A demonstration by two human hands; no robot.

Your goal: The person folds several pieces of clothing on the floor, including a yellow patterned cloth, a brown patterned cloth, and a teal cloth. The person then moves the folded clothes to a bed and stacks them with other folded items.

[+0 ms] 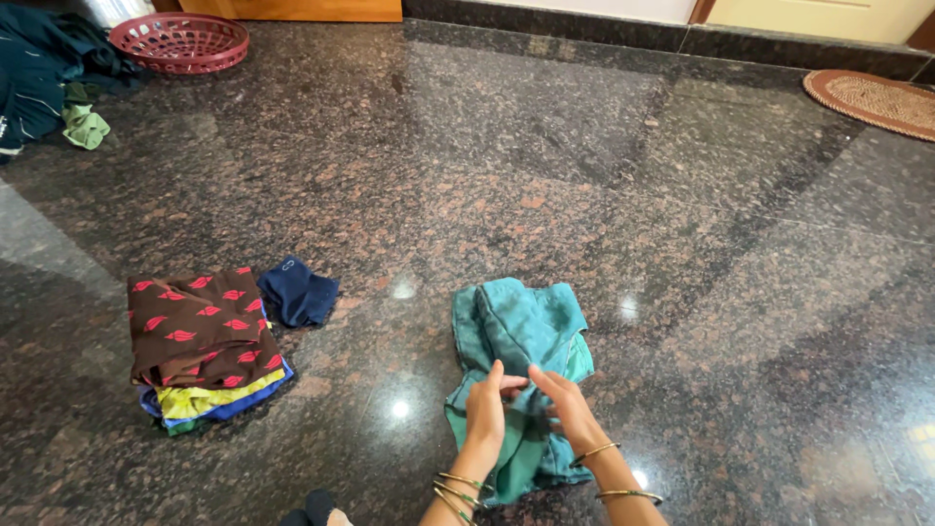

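- Head view showed a dark speckled granite floor (584, 195), glossy enough to throw back spots of light, with a teal garment (516, 336) lying crumpled at lower centre of the frame.
- The risk, as I judged it: on so slick a floor the cloth could slide or bunch under a tug, and any fold laid in it might spring loose, because the fabric was rumpled rather than smoothed flat.
- A second risk: the bangles on both wrists hung close to the cloth and could catch a loose edge if the wrists dragged across it.
- The left hand (485, 414) rested on the lower middle of the garment, fingers curled and pinching a gather of the teal fabric.
- The right hand (570, 409) sat just beside it, fingertips nearly meeting the left's, also closed lightly on the cloth; neither hand was spread wide.
- At lower left of the frame stood a stack of folded clothes (205, 346), a brown piece with red marks on top and yellow and blue layers beneath.
- A small navy cloth (300, 292) lay just beside that stack, to its right.
- In the upper left sat a red plastic basket (180, 41) next to a heap of dark clothes (44, 68).
- A woven round mat (872, 97) showed at the upper right edge.
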